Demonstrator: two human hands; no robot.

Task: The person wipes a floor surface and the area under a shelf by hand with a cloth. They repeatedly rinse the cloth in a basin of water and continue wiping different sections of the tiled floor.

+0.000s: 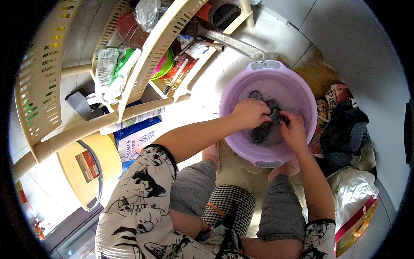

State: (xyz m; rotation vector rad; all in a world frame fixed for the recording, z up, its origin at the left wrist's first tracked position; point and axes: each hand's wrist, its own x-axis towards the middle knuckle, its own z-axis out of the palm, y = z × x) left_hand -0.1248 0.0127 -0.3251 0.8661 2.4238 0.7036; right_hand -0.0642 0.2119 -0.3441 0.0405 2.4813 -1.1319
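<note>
A light purple plastic basin (306, 86) stands on the floor in front of me, with cloudy, sudsy water in it. Bunched between my two hands is a dark, wet cloth (260, 134); part of it trails into the water, and its exact kind does not show. My left hand (252, 113) grips the cloth from the left, fingers curled over it. From the right, my right hand (295, 128) pinches the cloth's other side with bent fingers. Both hands are inside the basin's rim, close together near its middle.
At the left a beige plastic shelf rack (148, 56) carries bags, bowls and tools; a wrench-like metal handle (241, 46) juts toward the basin. Below it are a yellow bucket (67, 168) and a blue-and-white package (136, 140). A black bundle (345, 134) and a clear plastic bag (355, 190) lie right.
</note>
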